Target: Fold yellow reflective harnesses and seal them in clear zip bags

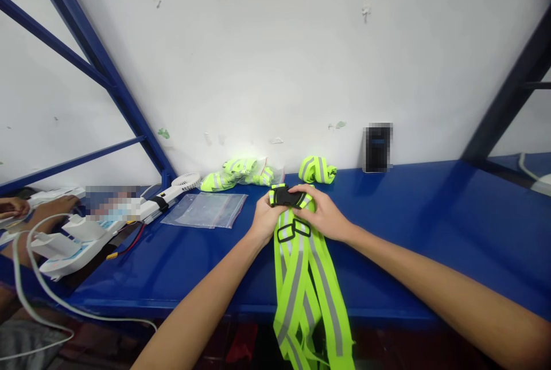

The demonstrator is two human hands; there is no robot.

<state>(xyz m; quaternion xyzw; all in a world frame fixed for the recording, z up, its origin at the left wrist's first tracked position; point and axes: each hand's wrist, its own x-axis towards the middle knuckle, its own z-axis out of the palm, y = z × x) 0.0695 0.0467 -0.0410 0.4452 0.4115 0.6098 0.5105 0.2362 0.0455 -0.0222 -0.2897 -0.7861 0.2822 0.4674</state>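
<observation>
Between my two hands is a black plastic buckle on neon yellow straps with grey reflective stripes. My left hand is closed on the buckle's left end, and my right hand pinches its right end. Two black rectangular sliders sit on the straps just below. The straps hang down over the table's front edge. Behind my hands lies a rolled yellow strap bundle. Farther left are bagged yellow bundles and flat clear zip bags.
On the blue table, a dark phone-like object leans on the wall at the back right. A power strip with white cables, a small white fan and another person's hands are at left.
</observation>
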